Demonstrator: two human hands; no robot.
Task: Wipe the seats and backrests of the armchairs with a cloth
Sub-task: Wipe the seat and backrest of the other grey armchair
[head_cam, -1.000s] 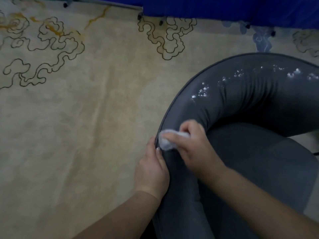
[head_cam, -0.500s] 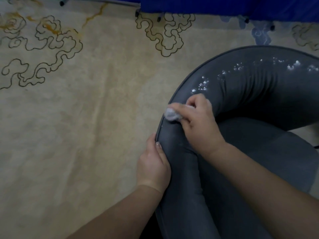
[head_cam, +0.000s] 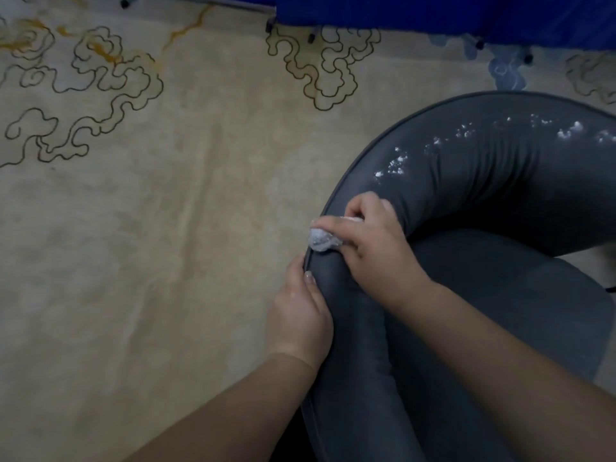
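Observation:
A dark grey armchair fills the right side, its curved padded backrest (head_cam: 473,181) arching over the seat (head_cam: 520,295). White specks (head_cam: 396,163) dot the top of the backrest in a line running right. My right hand (head_cam: 376,248) grips a small crumpled white cloth (head_cam: 321,240) and presses it on the backrest's left outer edge. Just below it, my left hand (head_cam: 300,318) holds the outer side of the backrest, thumb on the piping.
A beige carpet (head_cam: 150,245) with dark cloud-shaped outlines covers the floor to the left. Blue fabric (head_cam: 433,15) hangs along the top edge, with dark furniture feet (head_cam: 311,37) under it.
My right hand slid the cloth up the backrest edge, then back down a little toward my left hand. The left hand has stayed in place.

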